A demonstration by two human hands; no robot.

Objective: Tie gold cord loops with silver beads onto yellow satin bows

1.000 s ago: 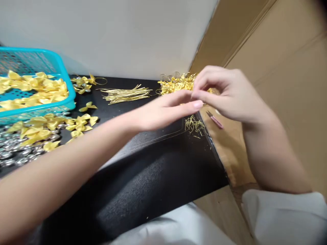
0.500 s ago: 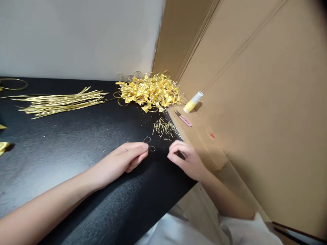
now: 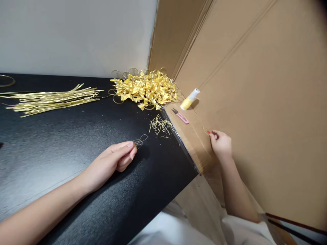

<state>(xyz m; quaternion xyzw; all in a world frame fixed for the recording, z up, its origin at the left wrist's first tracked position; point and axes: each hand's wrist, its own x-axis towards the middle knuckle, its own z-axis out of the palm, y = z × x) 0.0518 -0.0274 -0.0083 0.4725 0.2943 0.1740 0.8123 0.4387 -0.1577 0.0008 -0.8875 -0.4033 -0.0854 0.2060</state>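
Note:
My left hand (image 3: 119, 154) is closed above the black table, thumb and finger pinching a thin looped thread (image 3: 141, 139). The loops stick out past the fingertips; whether it is thread or fine wire is hard to tell. Over on the cardboard side, my right hand (image 3: 221, 143) has its fingertips pinched on a small red piece (image 3: 208, 132). From that piece a thin curved strand (image 3: 204, 128) runs up to the left. Pink-handled thread snips (image 3: 180, 116) lie to the left of my right hand, and a spool of yellow thread (image 3: 189, 99) stands beyond them, tilted in view.
A heap of yellow ribbon bows with gold rings (image 3: 146, 89) fills the back corner. Gold wire stems (image 3: 53, 99) lie in a bundle at the left. Short clippings (image 3: 160, 125) are scattered near the table's right edge. Cardboard walls (image 3: 260, 85) rise at the right.
My right hand has moved right, from the table's edge to the red piece on the cardboard, and pinches it. My left hand has shifted slightly left with the looped thread. The view has shifted a little.

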